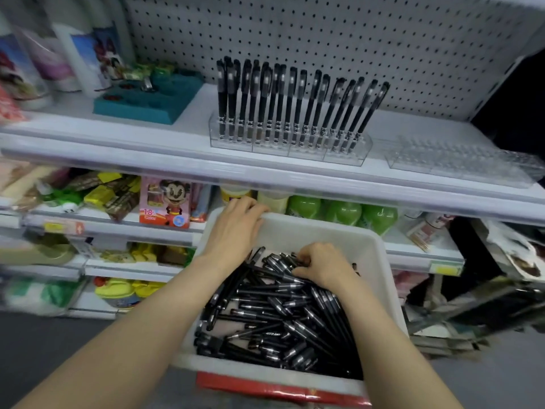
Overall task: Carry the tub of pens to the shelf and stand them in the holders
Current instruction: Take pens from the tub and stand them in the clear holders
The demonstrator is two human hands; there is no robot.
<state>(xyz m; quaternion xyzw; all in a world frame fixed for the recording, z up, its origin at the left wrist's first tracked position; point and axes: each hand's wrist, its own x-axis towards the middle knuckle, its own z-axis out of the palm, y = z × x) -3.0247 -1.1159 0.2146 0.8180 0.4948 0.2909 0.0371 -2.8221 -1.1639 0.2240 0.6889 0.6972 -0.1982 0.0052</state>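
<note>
A white tub [324, 231] sits low in front of me, heaped with several loose black pens [274, 314]. My left hand [236, 228] grips the tub's far left rim, fingers curled over the edge. My right hand [323, 265] is down inside the tub, fingers curled round some pens near the top of the heap. On the upper shelf [177, 149] a clear holder [290, 146] has several black pens standing upright in it. Another clear holder [460, 163] to its right holds none.
A white pegboard [324, 33] backs the upper shelf. A teal tray [150, 98] and patterned flasks [85, 48] stand at the shelf's left. Lower shelves hold snack packs, a cartoon box [166, 202] and green bottles [342, 212]. A red box [280, 391] lies under the tub.
</note>
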